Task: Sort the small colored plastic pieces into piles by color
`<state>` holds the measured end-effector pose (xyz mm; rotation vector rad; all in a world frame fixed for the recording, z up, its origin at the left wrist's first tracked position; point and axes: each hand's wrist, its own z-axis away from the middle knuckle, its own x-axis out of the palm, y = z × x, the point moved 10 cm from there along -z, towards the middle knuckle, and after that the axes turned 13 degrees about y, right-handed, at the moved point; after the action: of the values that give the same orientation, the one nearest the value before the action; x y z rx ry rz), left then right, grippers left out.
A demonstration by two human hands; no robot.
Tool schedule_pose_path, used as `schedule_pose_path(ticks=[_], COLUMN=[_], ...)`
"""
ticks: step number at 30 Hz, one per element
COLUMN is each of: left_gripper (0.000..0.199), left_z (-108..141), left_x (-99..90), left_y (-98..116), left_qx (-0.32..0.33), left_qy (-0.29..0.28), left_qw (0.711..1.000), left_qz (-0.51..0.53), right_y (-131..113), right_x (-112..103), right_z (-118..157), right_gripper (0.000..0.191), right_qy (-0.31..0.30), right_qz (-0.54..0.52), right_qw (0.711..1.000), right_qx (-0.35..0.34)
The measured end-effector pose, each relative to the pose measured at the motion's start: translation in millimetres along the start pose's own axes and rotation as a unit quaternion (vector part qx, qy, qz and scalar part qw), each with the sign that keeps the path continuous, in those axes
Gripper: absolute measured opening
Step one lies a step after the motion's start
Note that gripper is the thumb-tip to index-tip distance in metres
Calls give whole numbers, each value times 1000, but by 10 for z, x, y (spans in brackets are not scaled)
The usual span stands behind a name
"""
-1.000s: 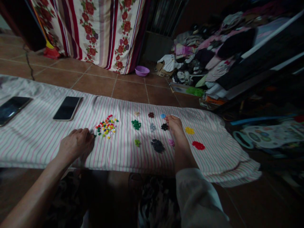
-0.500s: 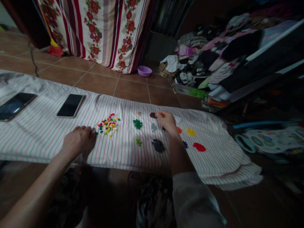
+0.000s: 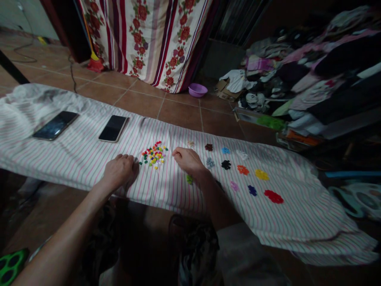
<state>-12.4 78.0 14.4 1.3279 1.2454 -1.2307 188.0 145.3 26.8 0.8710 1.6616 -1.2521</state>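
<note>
My left hand [image 3: 119,171] rests on the striped cloth with its fingers curled in. Just right of its knuckles lies a loose pile of small mixed-colour pieces [image 3: 155,155], like beads or tiny cubes. Over the cloth on the pile's other side is my right hand [image 3: 189,161], thumb and fingers drawn together. What either hand holds, if anything, is hidden. Close to the right hand are beige pieces [image 3: 191,143], light green pieces [image 3: 189,179] and grey pieces [image 3: 210,162]. Brown pieces [image 3: 208,147] lie farther right. The right hand and forearm cover part of the sorted heaps.
More single-colour heaps spread rightward, among them black [image 3: 226,164], orange [image 3: 243,170], yellow [image 3: 262,174] and red [image 3: 273,196]. Two phones, one dark [image 3: 55,125] and one pale-edged [image 3: 113,128], lie at left. Beyond the cloth stand a purple bowl [image 3: 197,90] and piled clothes [image 3: 268,75].
My right hand has moved left from the brown heap to beside the mixed pile, uncovering the black and blue heaps. My left hand stays by the pile. The view has shifted left.
</note>
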Motion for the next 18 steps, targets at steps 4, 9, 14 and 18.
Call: schedule_pose_path(ticks=[4,9,14,18], left_gripper=[41,41,40,39], left_z=[17,33,25,6], left_x=[-1,-23,-9,-5], left_y=[-21,-29,-47,-60], left_qx=[-4,-9,-13,-29], left_qy=[0,18,34,22], left_qw=[1000,999,999,999], left_qz=[20,32,30,32], right_y=[-214,-458,-555,-606], right_x=[82,186,315,364], right_z=[17,19,22,28], right_gripper=[27,25,23,24], right_qy=[-27,-31,-35,-31], right_qz=[-21,-38,-31,-45], right_qw=[998,992,989,988], right_qx=[-44,-115,-141,-146])
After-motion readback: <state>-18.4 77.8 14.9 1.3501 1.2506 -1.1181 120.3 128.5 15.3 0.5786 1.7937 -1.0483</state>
